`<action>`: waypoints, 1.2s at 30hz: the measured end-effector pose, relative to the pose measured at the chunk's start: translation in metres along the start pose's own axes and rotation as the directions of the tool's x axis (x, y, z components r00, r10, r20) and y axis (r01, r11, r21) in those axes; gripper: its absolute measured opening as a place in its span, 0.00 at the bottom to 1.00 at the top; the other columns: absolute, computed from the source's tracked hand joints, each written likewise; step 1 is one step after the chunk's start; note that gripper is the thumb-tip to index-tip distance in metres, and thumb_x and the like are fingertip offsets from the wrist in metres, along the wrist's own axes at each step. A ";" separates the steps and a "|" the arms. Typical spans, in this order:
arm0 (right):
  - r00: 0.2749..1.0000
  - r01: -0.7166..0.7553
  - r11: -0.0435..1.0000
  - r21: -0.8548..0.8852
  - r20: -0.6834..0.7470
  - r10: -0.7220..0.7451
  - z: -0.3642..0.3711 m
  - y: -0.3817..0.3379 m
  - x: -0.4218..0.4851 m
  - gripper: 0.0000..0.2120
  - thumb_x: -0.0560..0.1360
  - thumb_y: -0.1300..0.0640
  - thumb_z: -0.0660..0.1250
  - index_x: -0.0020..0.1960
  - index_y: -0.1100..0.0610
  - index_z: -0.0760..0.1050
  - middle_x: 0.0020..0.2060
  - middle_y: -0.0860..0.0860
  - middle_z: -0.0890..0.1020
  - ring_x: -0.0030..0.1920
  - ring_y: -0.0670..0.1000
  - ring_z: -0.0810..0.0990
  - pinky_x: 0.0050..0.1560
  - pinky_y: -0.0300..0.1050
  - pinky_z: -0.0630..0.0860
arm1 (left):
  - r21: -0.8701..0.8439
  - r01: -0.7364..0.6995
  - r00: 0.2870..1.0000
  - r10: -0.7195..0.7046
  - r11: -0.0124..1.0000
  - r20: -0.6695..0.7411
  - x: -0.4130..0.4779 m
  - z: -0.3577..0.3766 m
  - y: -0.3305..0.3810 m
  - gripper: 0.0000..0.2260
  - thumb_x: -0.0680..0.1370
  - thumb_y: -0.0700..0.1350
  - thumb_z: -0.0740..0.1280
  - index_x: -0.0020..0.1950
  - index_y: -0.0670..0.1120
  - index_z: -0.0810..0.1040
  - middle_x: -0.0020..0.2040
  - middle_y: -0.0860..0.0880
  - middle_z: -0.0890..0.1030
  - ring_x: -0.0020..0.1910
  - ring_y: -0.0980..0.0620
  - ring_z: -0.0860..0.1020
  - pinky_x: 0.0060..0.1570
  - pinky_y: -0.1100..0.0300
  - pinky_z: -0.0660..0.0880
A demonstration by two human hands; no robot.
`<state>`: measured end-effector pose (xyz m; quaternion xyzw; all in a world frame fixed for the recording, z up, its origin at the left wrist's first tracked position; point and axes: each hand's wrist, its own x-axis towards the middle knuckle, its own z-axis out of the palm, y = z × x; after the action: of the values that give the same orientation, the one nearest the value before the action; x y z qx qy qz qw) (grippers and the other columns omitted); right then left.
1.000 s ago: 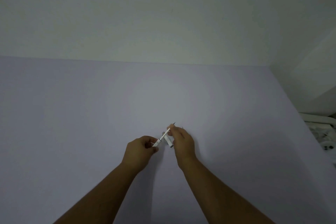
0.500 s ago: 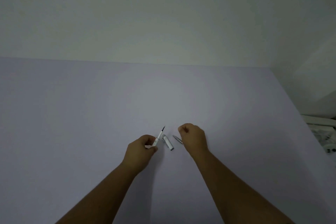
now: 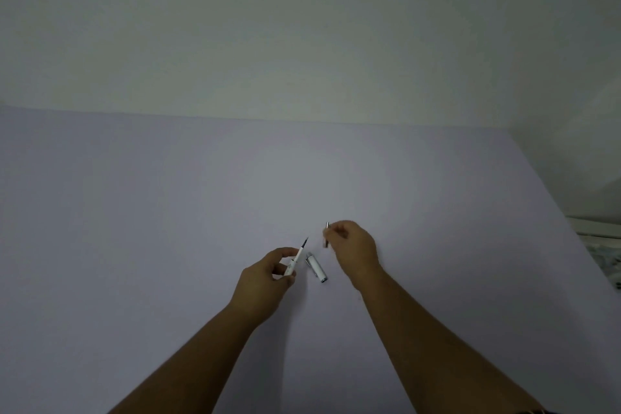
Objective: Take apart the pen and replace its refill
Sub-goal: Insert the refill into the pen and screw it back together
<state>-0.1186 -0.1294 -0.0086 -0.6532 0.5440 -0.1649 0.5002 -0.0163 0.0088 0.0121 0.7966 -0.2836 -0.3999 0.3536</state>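
My left hand (image 3: 265,282) grips a white pen barrel (image 3: 291,266) that tilts up and to the right, and the thin refill tip (image 3: 304,243) sticks out of its top. A white and silver pen cap (image 3: 316,268) lies on the table between my hands, touching neither. My right hand (image 3: 353,250) pinches a small grey metal pen tip piece (image 3: 326,234) by its fingertips. That piece stands nearly upright and is blurred.
Everything sits on a pale lilac table (image 3: 168,228) that meets a plain white wall at the back. Past the table's right edge there is some white patterned clutter (image 3: 605,255).
My hands have pulled apart since a second ago. The grey tip piece, which lay on the table beside my right hand, is now lifted in its fingers. The cap has stayed put.
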 end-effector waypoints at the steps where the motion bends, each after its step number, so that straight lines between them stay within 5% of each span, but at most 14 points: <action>1: 0.999 -0.038 0.989 0.146 0.013 0.036 -0.001 -0.006 -0.002 0.06 0.74 0.54 0.66 0.46 0.56 0.78 0.37 0.48 0.79 0.38 0.48 0.75 0.41 0.40 0.71 | 0.000 -0.005 1.000 0.005 1.000 0.002 -0.001 0.000 0.001 0.14 0.77 0.43 0.66 0.61 0.56 0.76 0.44 0.51 0.79 0.42 0.52 0.76 0.42 0.58 0.74; 6: 0.998 -0.055 0.933 0.357 0.056 0.037 -0.001 -0.019 -0.010 0.03 0.74 0.55 0.67 0.42 0.53 0.78 0.48 0.56 0.84 0.35 0.46 0.74 0.40 0.40 0.72 | -0.005 -0.027 1.000 0.027 1.000 -0.005 -0.005 0.002 0.004 0.14 0.77 0.42 0.67 0.61 0.55 0.76 0.43 0.50 0.80 0.38 0.52 0.75 0.41 0.59 0.72; 17: 0.995 -0.038 0.955 0.293 0.100 0.009 -0.004 -0.019 -0.029 0.07 0.71 0.55 0.69 0.45 0.58 0.81 0.45 0.55 0.85 0.34 0.44 0.74 0.43 0.43 0.73 | 0.027 -0.064 0.998 0.064 0.998 -0.021 -0.014 0.005 0.012 0.14 0.77 0.43 0.67 0.61 0.55 0.76 0.43 0.50 0.80 0.40 0.52 0.77 0.43 0.58 0.75; 25: 0.973 -0.013 0.964 0.265 0.225 -0.048 -0.007 -0.019 -0.045 0.07 0.74 0.57 0.67 0.51 0.53 0.81 0.45 0.48 0.83 0.42 0.42 0.78 0.45 0.37 0.74 | -0.004 -0.013 0.997 0.013 1.000 -0.081 -0.017 0.006 0.015 0.08 0.74 0.43 0.70 0.51 0.48 0.76 0.48 0.48 0.83 0.41 0.52 0.78 0.39 0.58 0.75; 28: 0.971 0.018 0.982 0.186 0.231 -0.062 -0.008 -0.022 -0.047 0.07 0.73 0.54 0.69 0.48 0.56 0.81 0.42 0.48 0.82 0.45 0.47 0.79 0.47 0.39 0.73 | 0.031 -0.024 0.994 0.027 0.999 -0.109 -0.019 0.007 0.018 0.06 0.74 0.43 0.71 0.47 0.48 0.75 0.48 0.48 0.83 0.43 0.52 0.78 0.38 0.61 0.74; 31: 0.984 0.015 0.995 0.102 0.175 -0.033 -0.006 -0.025 -0.048 0.10 0.70 0.49 0.71 0.37 0.54 0.74 0.35 0.48 0.78 0.37 0.46 0.75 0.39 0.39 0.70 | 0.052 -0.035 0.991 0.041 0.998 -0.124 -0.023 0.008 0.021 0.06 0.74 0.43 0.71 0.48 0.46 0.76 0.49 0.48 0.83 0.44 0.51 0.79 0.33 0.65 0.70; 36: 0.973 0.016 0.982 0.189 0.223 -0.059 -0.007 -0.030 -0.054 0.07 0.72 0.52 0.70 0.41 0.55 0.78 0.40 0.50 0.81 0.43 0.48 0.77 0.43 0.40 0.72 | 0.067 -0.033 0.988 0.042 0.997 -0.146 -0.028 0.006 0.024 0.06 0.73 0.42 0.71 0.48 0.44 0.78 0.48 0.48 0.84 0.48 0.51 0.81 0.35 0.68 0.70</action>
<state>-0.1269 -0.0879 0.0369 -0.6286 0.4529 -0.1485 0.6146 -0.0394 0.0131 0.0409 0.8295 -0.2845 -0.3240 0.3550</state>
